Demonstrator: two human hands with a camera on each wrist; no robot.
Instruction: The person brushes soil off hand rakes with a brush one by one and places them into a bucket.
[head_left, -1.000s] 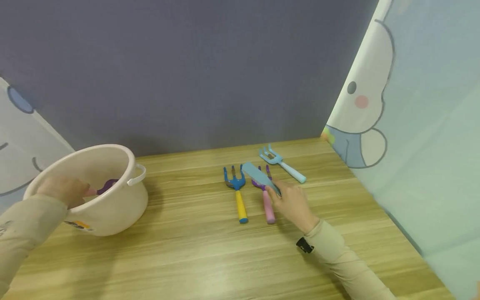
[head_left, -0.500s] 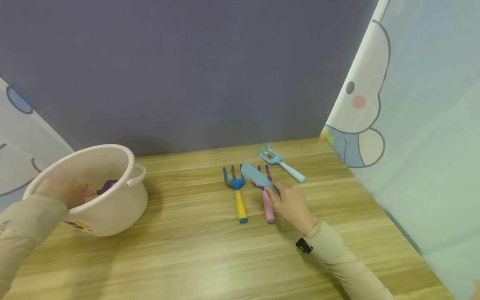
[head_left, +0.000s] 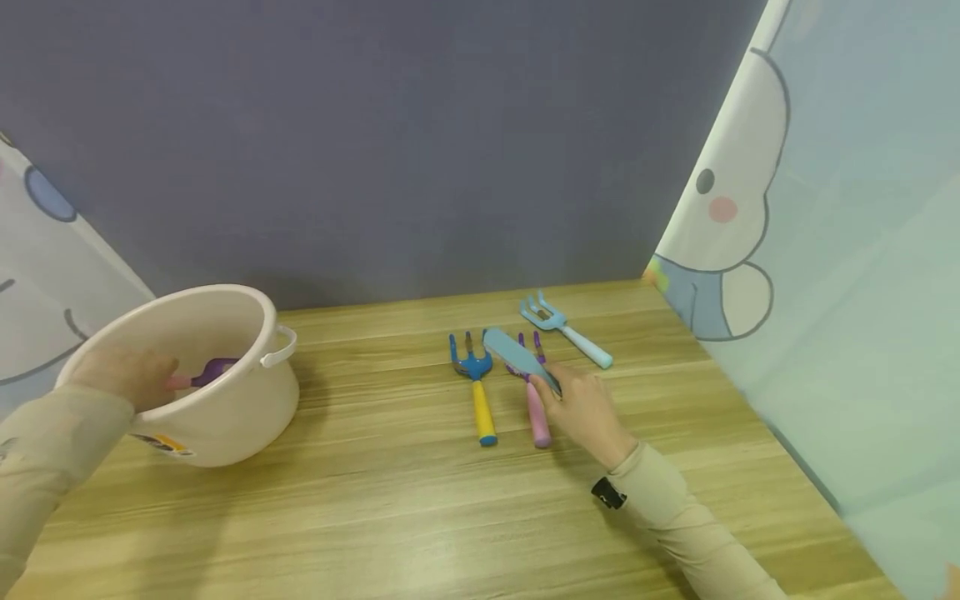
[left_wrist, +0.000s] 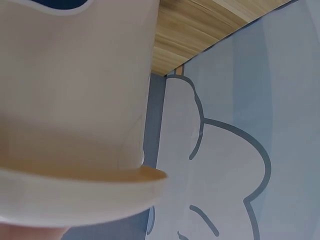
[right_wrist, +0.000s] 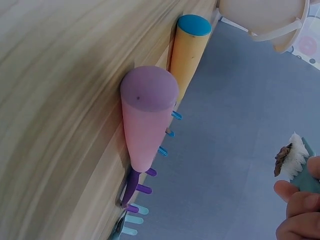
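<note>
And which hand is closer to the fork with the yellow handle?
The right hand. It's a little to the right of the fork, holding a brush. The left hand is farther off, to the fork's left, at the bucket.

Purple tool (head_left: 213,371) partly hidden by bucket (head_left: 232,421)

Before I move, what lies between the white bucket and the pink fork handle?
In the head view: a yellow-handled fork, bare tabletop either side of its handle.
</note>
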